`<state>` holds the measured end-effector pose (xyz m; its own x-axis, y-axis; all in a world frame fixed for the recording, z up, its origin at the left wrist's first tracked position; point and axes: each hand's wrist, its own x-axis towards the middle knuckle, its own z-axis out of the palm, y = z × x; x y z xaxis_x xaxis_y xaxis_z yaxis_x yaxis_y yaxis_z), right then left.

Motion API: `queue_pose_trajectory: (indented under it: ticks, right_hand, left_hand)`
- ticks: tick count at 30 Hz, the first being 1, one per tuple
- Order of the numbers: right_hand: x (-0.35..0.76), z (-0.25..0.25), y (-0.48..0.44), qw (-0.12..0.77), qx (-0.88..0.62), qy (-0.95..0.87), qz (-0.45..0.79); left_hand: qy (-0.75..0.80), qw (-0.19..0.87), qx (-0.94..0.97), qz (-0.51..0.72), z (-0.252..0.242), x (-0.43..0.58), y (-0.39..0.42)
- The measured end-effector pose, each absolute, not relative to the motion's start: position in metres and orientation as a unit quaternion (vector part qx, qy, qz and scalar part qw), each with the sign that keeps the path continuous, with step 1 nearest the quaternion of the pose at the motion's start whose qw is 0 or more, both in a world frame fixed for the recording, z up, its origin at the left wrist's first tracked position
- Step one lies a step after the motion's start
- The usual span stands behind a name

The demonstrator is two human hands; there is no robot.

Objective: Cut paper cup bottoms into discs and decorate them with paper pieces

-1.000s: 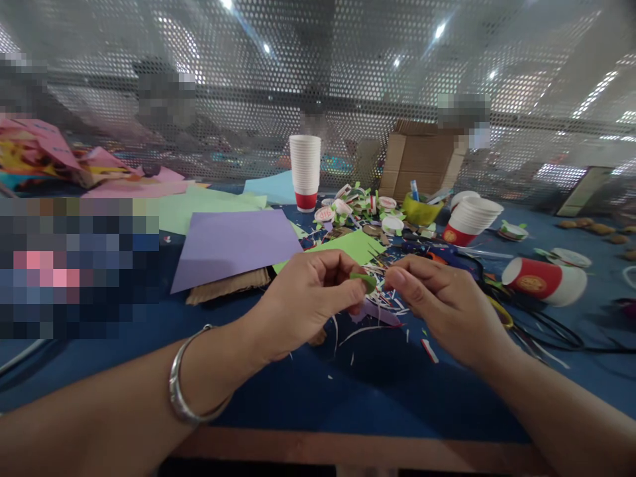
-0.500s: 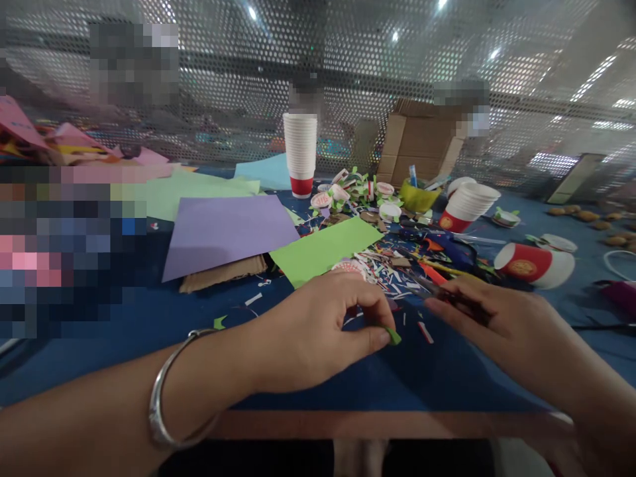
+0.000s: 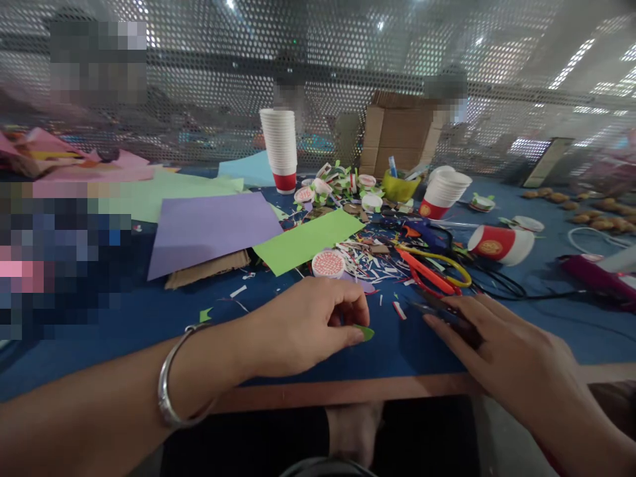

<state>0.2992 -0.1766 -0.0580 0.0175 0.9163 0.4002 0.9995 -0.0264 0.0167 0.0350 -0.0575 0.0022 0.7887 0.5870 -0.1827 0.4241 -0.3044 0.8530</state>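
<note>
My left hand (image 3: 305, 328), with a silver bangle at the wrist, pinches a small green paper piece (image 3: 365, 332) between thumb and fingertips, low over the blue table (image 3: 124, 331) near its front edge. My right hand (image 3: 489, 338) lies to the right, its fingers closed around a dark pair of scissors (image 3: 437, 309) whose tip points left. Just beyond my hands lie a round red-patterned paper disc (image 3: 328, 264), paper shreds and red-and-yellow-handled scissors (image 3: 432, 271).
Purple paper (image 3: 209, 228) and green paper (image 3: 308, 240) lie on cardboard at centre left. A tall cup stack (image 3: 279, 149), a tilted cup stack (image 3: 443, 193), a fallen red cup (image 3: 499, 244), a cardboard box (image 3: 397, 136) and black cables sit behind. A mesh screen stands at the back, with people beyond.
My hands have parted and come down toward the table's front edge. The left still pinches the green piece; the right has taken hold of the dark scissors.
</note>
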Motion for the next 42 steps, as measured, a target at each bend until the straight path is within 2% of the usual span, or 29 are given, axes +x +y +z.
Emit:
queue_pose_trajectory:
  ticks: [8,11,14,17,21,24,31,38,42]
  right_hand:
    - [0.298,-0.048,-0.175,0.140,-0.676,-0.703,-0.170]
    - [0.287,-0.039,-0.176,0.227,-0.642,-0.716,-0.154]
    - [0.268,-0.031,-0.174,0.326,-0.586,-0.740,-0.050]
    - [0.250,-0.027,-0.169,0.363,-0.562,-0.743,0.017]
    - [0.239,-0.025,-0.162,0.373,-0.548,-0.748,0.045]
    - [0.240,-0.024,-0.159,0.353,-0.547,-0.756,0.058]
    - [0.242,-0.022,-0.152,0.266,-0.557,-0.779,0.108]
    - [0.243,-0.032,-0.147,0.216,-0.557,-0.799,0.072]
    - [0.242,-0.033,-0.146,0.214,-0.525,-0.823,0.024]
  left_hand:
    - [0.322,0.663,0.654,0.171,0.000,0.048,-0.065]
    - [0.336,0.691,0.603,0.216,-0.005,0.055,-0.069]
    - [0.329,0.702,0.585,0.238,-0.011,0.058,-0.071]
    - [0.312,0.708,0.587,0.240,-0.015,0.057,-0.073]
    - [0.292,0.703,0.607,0.229,-0.017,0.050,-0.072]
    - [0.267,0.682,0.651,0.202,-0.012,0.041,-0.070]
    - [0.266,0.557,0.781,0.097,-0.006,0.036,-0.060]
    - [0.255,0.370,0.882,0.144,-0.015,0.041,-0.057]
    - [0.234,0.319,0.908,0.137,-0.019,0.049,-0.056]
